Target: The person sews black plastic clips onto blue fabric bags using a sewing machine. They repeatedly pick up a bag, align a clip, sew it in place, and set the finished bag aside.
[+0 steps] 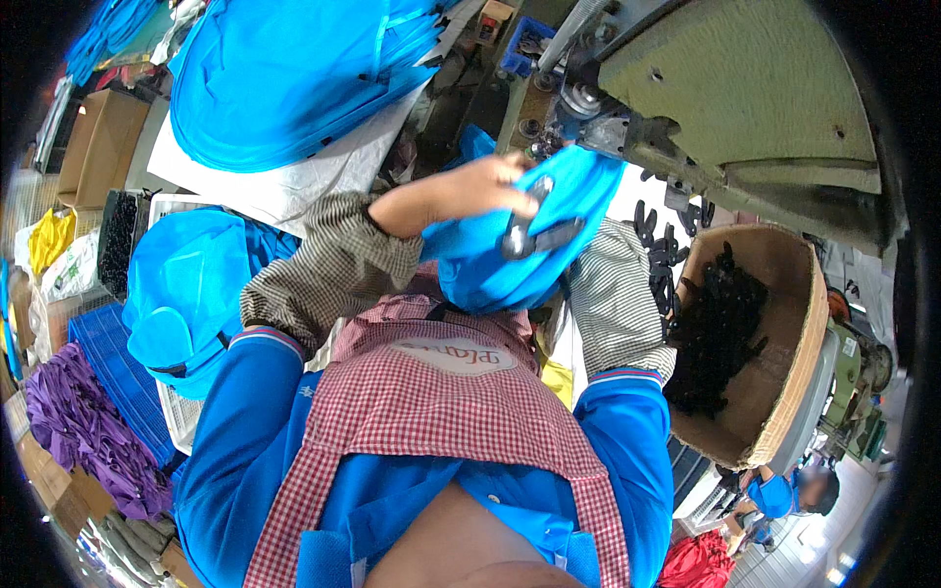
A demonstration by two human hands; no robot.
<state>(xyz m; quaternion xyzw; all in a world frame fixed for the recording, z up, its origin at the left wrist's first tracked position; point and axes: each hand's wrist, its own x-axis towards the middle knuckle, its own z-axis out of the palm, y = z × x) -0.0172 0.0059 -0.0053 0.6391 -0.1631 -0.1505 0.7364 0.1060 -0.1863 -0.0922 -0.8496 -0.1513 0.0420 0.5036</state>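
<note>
A bright blue fabric piece (480, 269), soft and bulging and possibly a cap, is bunched in front of my chest. On its face lies a dark strap-like piece (559, 236) with rounded grey-black parts. My left hand (470, 191) reaches across from the left, over the upper edge of the fabric. Its fingers are blurred beside the dark piece, so whether they grip it does not show. My right forearm, in a striped sleeve cover (619, 294), goes up behind the fabric. The fabric hides my right hand. The upper corner of the fabric meets a machine's metal head (603, 132).
The large green machine (745, 88) fills the upper right. A cardboard box (809, 323) of black plastic parts (720, 338) stands at my right. Blue fabric pieces (284, 78) are stacked far left. Blue caps (186, 284) sit in a white basket (181, 416) at my left.
</note>
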